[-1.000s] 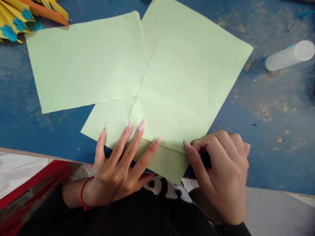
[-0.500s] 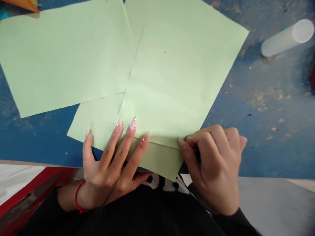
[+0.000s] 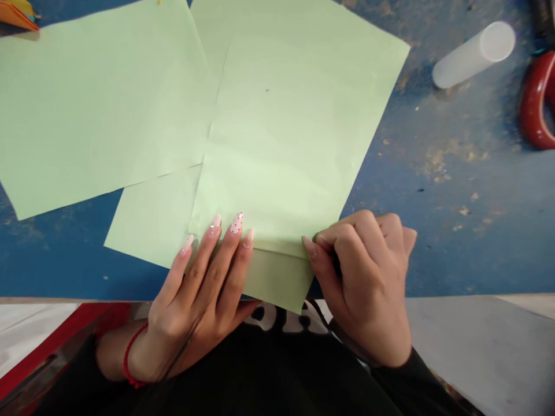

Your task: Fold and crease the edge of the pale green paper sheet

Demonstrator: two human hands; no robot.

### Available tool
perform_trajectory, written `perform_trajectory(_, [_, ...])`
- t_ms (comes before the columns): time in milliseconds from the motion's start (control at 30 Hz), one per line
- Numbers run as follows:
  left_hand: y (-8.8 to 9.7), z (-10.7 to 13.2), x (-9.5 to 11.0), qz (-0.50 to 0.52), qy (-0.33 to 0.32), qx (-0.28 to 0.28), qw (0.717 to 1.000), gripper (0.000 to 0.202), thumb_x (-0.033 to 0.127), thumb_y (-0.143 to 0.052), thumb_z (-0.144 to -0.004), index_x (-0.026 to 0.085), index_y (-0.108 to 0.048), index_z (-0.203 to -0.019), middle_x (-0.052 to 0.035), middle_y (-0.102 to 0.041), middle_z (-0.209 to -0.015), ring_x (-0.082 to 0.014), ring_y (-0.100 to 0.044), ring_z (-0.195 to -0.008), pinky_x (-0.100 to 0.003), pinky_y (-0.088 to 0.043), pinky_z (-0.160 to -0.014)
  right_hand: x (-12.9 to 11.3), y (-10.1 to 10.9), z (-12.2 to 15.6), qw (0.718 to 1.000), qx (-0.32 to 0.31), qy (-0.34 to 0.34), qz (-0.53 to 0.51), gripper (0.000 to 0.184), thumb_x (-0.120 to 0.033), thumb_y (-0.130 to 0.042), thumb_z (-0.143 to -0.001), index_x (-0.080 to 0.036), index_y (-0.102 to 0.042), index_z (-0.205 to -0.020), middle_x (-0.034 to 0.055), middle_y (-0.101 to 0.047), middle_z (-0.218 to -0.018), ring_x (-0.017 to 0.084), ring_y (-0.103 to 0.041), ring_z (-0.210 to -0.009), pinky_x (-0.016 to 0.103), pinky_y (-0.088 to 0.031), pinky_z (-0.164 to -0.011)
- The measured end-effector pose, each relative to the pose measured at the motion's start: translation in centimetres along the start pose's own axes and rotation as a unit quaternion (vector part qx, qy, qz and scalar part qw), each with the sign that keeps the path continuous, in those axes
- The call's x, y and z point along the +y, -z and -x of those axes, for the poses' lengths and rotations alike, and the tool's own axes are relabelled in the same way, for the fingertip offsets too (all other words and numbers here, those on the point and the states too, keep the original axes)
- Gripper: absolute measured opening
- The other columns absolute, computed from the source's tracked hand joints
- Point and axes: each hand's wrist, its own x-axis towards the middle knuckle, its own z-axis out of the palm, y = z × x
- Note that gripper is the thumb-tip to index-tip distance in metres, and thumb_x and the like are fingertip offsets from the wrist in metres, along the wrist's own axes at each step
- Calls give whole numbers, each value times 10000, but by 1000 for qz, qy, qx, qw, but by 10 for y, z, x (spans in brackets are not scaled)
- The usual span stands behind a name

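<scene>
A pale green sheet of paper (image 3: 281,144) lies at an angle on the blue table, its near edge close to me. Beneath it shows another green sheet (image 3: 151,219), with a shaded strip sticking out past the table's front edge. My left hand (image 3: 203,289) rests on the near edge of the upper sheet, fingers stretched out and fairly close together, its thumb mostly hidden. At the sheet's near right corner, my right hand (image 3: 364,277) pinches the paper between thumb and bent index finger.
A further green sheet (image 3: 95,115) overlaps on the left. On the right are a white cylindrical tube (image 3: 472,55) and a red curved handle (image 3: 535,104), cut off by the frame. Something orange (image 3: 17,17) is at the top left. The table (image 3: 455,231) has worn patches.
The left little finger has drawn in toward the other fingers, onto the upper sheet's edge. My right hand keeps its pinch at the corner. The view has shifted, showing more of the red handle.
</scene>
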Motion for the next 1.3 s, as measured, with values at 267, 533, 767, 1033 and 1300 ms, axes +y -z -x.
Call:
perform_trajectory(267, [3, -2, -2, 10, 2, -16, 1000, 569, 263, -607, -1072, 211, -510, -1630, -168, -450, -1695, -361, -350, -1616, -567, -184, -1368, -1, 0, -2, 1000, -3, -12, -10, 255, -244, -510, -1094, -242, -418, -856, 13, -461, -819, 207, -360, -793, 390, -243, -754])
perform_trajectory(533, [8, -2, 5, 2, -2, -43, 999, 686, 382, -721, -1010, 154, -514, -1623, -221, -403, -1711, -430, -343, -1603, -615, -203, -1356, -3, -1, -4, 1000, 18, -19, 11, 301, -224, -537, -1071, -250, -389, -810, 13, -450, -788, 208, -359, -770, 387, -248, -727])
perform_trajectory(767, [8, -7, 15, -22, 15, -48, 999, 727, 501, -702, -1018, 235, -473, -1655, -204, -301, -1764, -463, -313, -1593, -616, -247, -1341, -2, -1, -4, 999, 20, -18, 17, 303, -228, -538, -1067, -250, -407, -795, 32, -486, -795, 212, -372, -767, 386, -247, -723])
perform_trajectory(1033, [9, -10, 17, -29, 5, -55, 998, 886, 700, -660, -976, 189, -444, -1667, -293, -273, -1742, -477, -301, -1585, -655, -156, -1336, -5, -3, 2, 995, 92, -22, 13, 71, -214, -670, -1000, -178, -610, -1003, 134, -679, -964, 245, -579, -824, 420, -345, -741])
perform_trajectory(1300, [12, -10, 13, -16, -2, -57, 998, 660, 434, -649, -1052, 133, -498, -1619, -307, -319, -1706, -448, -320, -1572, -591, -68, -1356, -23, -7, 37, 992, 29, 115, -51, 387, -333, -612, -1066, -159, -704, -1398, 81, -740, -1421, 259, -627, -1427, 413, -452, -1236])
